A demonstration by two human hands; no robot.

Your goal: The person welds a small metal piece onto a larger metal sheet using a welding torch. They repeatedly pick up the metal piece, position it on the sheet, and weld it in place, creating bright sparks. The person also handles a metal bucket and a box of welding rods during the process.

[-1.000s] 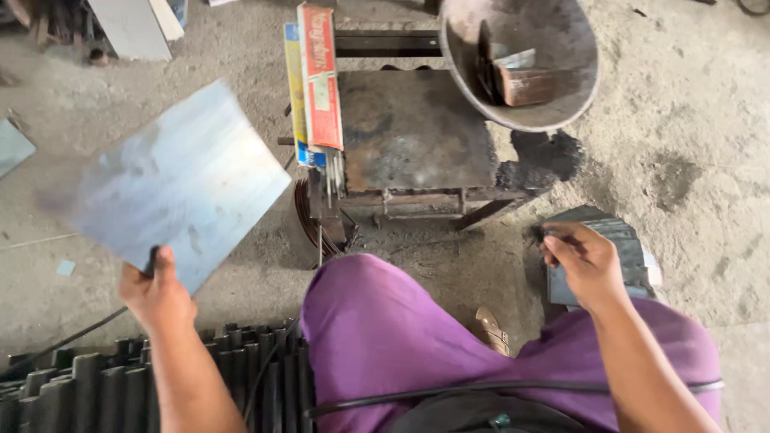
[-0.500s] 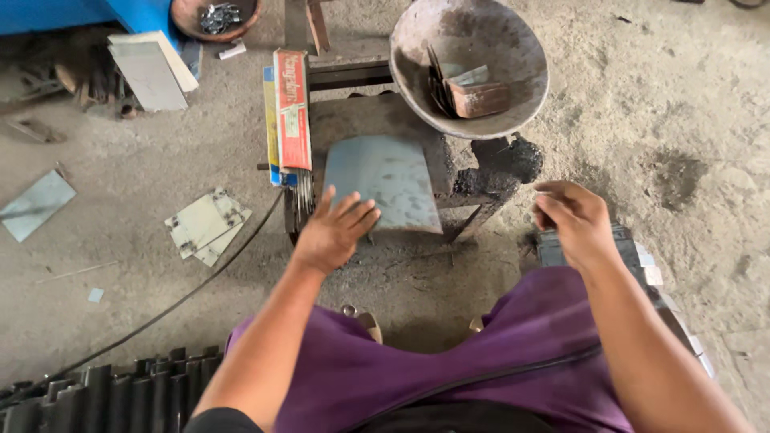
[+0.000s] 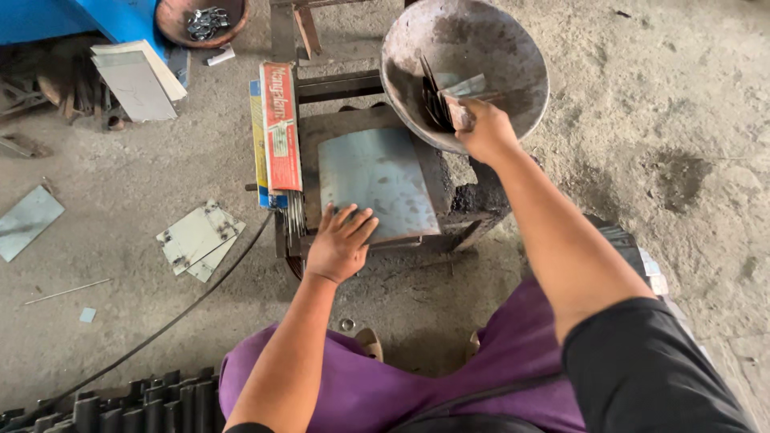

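Sheet metal (image 3: 377,183), grey, rectangular: lies flat on the dark work stand (image 3: 457,200) at frame centre. Your left hand (image 3: 338,242) rests on its near edge, fingers spread, pressing and gripping nothing. Your right hand (image 3: 484,128) is closed around a small metal piece (image 3: 457,112) inside the round pan (image 3: 513,48), upper right. Boxed welding rods (image 3: 281,128) stand just left of the sheet; cut plates (image 3: 196,239) lie on the floor, centre left. Risk: the sheet's edge could cut your palm if it slides, since only light pressure appears to hold it.
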